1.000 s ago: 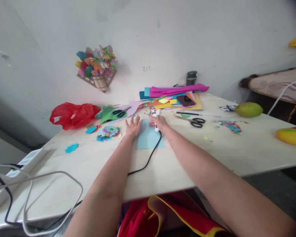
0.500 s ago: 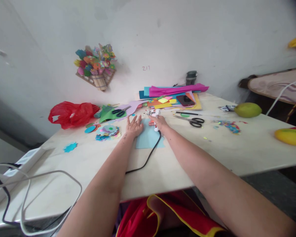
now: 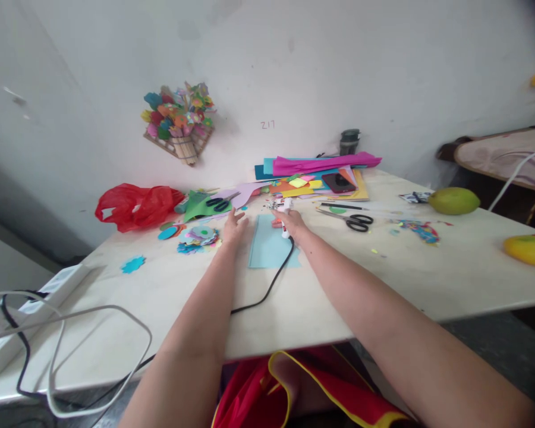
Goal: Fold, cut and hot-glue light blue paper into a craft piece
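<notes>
On the pale table, a light blue sheet point(image 3: 270, 252) lies in front of me, with a narrow strip or fold along its left edge. My right hand point(image 3: 292, 223) is closed around a white glue gun point(image 3: 285, 205) above the sheet's upper right part; a black cord runs from its lower end towards me. My left hand point(image 3: 235, 226) is just left of the sheet, fingers apart, holding nothing. A pile of paper flower shapes point(image 3: 200, 239) lies left of that hand, and dark-handled scissors point(image 3: 220, 204) rest on green and lilac paper behind it.
Black-handled scissors point(image 3: 358, 222), a pencil point(image 3: 343, 206) and a green mango point(image 3: 453, 201) lie at right. Stacked coloured sheets and a phone point(image 3: 339, 183) are at the back. A red bag point(image 3: 138, 205) and a power strip point(image 3: 62, 285) with loose cables are at left.
My left hand has lifted off the blue sheet and moved left, uncovering its left edge. My right hand keeps hold of the glue gun. The view has shifted slightly.
</notes>
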{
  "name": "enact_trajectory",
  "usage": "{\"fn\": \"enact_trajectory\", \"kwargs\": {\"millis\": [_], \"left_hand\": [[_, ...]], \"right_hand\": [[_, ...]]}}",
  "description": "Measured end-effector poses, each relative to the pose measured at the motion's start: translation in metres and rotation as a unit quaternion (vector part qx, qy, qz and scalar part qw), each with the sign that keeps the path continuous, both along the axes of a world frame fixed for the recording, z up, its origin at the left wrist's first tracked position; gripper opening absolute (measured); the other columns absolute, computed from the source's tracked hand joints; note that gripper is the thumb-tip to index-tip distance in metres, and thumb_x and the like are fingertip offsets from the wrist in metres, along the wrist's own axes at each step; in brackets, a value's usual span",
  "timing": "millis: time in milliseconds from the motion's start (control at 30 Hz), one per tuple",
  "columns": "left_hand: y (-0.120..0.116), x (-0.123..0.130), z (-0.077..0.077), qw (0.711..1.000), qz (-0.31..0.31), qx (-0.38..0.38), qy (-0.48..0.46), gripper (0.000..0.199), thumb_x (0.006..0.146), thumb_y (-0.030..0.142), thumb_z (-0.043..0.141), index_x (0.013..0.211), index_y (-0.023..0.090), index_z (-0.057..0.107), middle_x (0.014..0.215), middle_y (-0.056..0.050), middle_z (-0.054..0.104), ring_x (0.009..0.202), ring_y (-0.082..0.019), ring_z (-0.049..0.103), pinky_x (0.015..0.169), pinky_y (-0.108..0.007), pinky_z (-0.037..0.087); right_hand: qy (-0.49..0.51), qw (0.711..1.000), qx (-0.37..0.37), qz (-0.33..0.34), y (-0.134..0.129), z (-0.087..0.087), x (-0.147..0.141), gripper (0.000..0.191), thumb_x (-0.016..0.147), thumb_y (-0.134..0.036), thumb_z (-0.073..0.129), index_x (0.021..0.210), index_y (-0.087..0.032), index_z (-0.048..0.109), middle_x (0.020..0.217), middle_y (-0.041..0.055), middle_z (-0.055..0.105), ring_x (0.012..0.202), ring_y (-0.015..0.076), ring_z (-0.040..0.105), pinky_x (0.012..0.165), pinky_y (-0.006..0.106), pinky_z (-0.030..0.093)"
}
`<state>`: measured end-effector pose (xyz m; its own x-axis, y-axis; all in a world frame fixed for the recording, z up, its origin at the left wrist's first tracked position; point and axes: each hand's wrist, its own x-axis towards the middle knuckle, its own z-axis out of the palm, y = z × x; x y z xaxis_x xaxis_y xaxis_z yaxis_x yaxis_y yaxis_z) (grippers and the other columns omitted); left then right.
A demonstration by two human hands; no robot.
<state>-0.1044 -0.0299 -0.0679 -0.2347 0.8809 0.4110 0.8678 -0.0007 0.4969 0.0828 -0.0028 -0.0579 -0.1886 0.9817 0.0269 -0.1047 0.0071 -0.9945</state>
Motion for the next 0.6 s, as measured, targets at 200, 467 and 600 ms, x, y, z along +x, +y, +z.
{"fn": "enact_trajectory", "kwargs": {"millis": [200, 467, 600], "left_hand": [[-0.002, -0.007, 0.004, 0.978, 0.097, 0.057, -0.175, 0.035, 0.072, 0.039, 0.053, 0.091, 0.012, 0.064, 0.069, -0.005, 0.067, 0.069, -0.017, 0.062, 0.068, -0.025, 0.045], [-0.01, 0.01, 0.014, 0.995, 0.102, -0.001, 0.009, 0.037, 0.081, 0.043, 0.039, 0.071, 0.018, 0.066, 0.066, -0.006, 0.065, 0.075, -0.021, 0.06, 0.069, -0.028, 0.041], [-0.011, 0.015, 0.014, 0.995, 0.067, -0.022, 0.068, 0.041, 0.085, 0.041, 0.034, 0.068, 0.018, 0.063, 0.077, -0.008, 0.065, 0.083, -0.02, 0.059, 0.075, -0.029, 0.041]], "right_hand": [[-0.015, 1.0, 0.008, 0.001, 0.0, -0.002, 0.001, 0.027, 0.074, -0.036, 0.06, 0.088, -0.012, 0.059, 0.064, 0.0048, 0.064, 0.057, 0.0148, 0.064, 0.048, 0.019, 0.047], [-0.018, 1.0, 0.008, -0.002, 0.002, -0.002, -0.001, 0.028, 0.074, -0.036, 0.06, 0.089, -0.012, 0.059, 0.065, 0.0056, 0.065, 0.057, 0.0153, 0.064, 0.05, 0.02, 0.048], [-0.025, 1.0, 0.016, 0.002, 0.003, -0.003, 0.0, 0.029, 0.074, -0.037, 0.06, 0.09, -0.013, 0.059, 0.068, 0.0065, 0.065, 0.059, 0.0169, 0.065, 0.05, 0.022, 0.048]]}}
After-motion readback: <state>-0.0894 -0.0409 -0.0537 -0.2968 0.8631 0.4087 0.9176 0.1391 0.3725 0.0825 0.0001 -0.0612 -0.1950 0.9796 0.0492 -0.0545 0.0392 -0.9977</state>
